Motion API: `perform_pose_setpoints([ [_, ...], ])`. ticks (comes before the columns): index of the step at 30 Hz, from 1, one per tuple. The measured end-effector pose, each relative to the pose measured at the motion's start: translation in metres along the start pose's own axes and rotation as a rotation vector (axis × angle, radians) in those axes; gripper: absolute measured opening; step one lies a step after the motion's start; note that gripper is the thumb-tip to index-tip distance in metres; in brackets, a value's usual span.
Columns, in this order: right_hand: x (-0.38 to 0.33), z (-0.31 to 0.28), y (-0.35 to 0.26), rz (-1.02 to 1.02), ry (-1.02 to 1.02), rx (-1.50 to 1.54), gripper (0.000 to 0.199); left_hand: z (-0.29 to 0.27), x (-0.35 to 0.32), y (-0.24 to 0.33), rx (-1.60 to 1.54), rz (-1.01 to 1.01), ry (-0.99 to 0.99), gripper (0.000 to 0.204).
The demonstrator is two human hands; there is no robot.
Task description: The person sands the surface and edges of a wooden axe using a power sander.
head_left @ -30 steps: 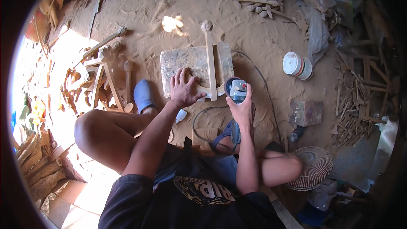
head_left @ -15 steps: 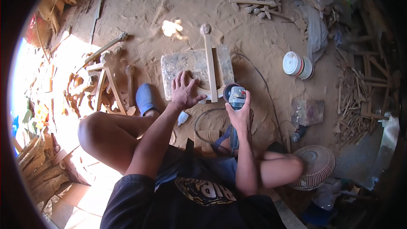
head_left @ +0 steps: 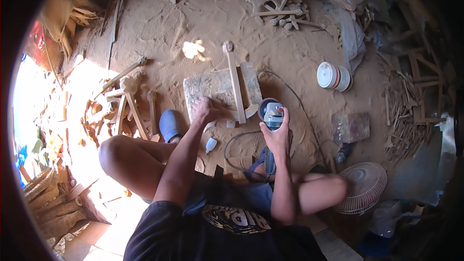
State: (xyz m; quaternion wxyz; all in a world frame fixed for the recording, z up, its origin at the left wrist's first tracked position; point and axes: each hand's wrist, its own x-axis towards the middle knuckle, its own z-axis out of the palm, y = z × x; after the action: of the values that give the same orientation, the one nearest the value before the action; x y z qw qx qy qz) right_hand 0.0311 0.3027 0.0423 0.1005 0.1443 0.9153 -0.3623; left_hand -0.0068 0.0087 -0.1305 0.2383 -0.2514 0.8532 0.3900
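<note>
A flat, weathered block (head_left: 198, 85) lies on the sandy ground in front of me. Across it rests a pale wooden piece (head_left: 235, 87), a straight bar with a round knob at its far end and a curved part at its near end. My left hand (head_left: 207, 111) is at the curved part, fingers bent around it and partly hidden. My right hand (head_left: 278, 137) grips an angle grinder (head_left: 273, 116), its round disc (head_left: 264, 108) just right of the piece's near end; I cannot tell whether they touch. A small white bottle (head_left: 211, 145) lies below my left hand.
Carved wooden parts (head_left: 278, 12) are heaped at the far side, with more wooden pieces (head_left: 126, 99) on the left. To the right are white tubs (head_left: 333, 76), a stained block (head_left: 351, 126) and a fan (head_left: 362, 186). The grinder's cord (head_left: 302, 101) loops over the sand.
My left hand has gone from spread fingers on the block to bent fingers at the curved part. The wooden piece sits slightly tilted; the grinder is a little to the right of it. The view has shifted.
</note>
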Motion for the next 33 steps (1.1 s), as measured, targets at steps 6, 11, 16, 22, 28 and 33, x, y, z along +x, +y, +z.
perform_pose_setpoints([
  [6,0.005,0.007,0.022,-0.044,-0.018,0.032,0.1,-0.056,-0.03,0.017,-0.314,0.425,0.139,0.061],
  [11,0.011,0.038,0.025,-0.156,-0.129,0.107,0.102,-0.076,-0.047,0.01,-0.286,0.501,0.203,0.065],
  [16,0.018,0.072,0.031,-0.24,-0.203,0.163,0.105,-0.069,-0.048,0.003,-0.23,0.558,0.29,0.063],
  [22,0.018,0.077,0.031,-0.253,-0.233,0.163,0.105,-0.064,-0.057,0.017,-0.045,0.534,0.27,0.07],
  [28,0.017,0.077,0.031,-0.243,-0.191,0.088,0.105,-0.056,-0.044,-0.003,-0.221,0.496,0.207,0.062],
  [33,0.012,0.068,0.013,-0.171,-0.249,-0.006,0.105,-0.051,-0.039,-0.016,-0.319,0.459,0.23,0.06],
])
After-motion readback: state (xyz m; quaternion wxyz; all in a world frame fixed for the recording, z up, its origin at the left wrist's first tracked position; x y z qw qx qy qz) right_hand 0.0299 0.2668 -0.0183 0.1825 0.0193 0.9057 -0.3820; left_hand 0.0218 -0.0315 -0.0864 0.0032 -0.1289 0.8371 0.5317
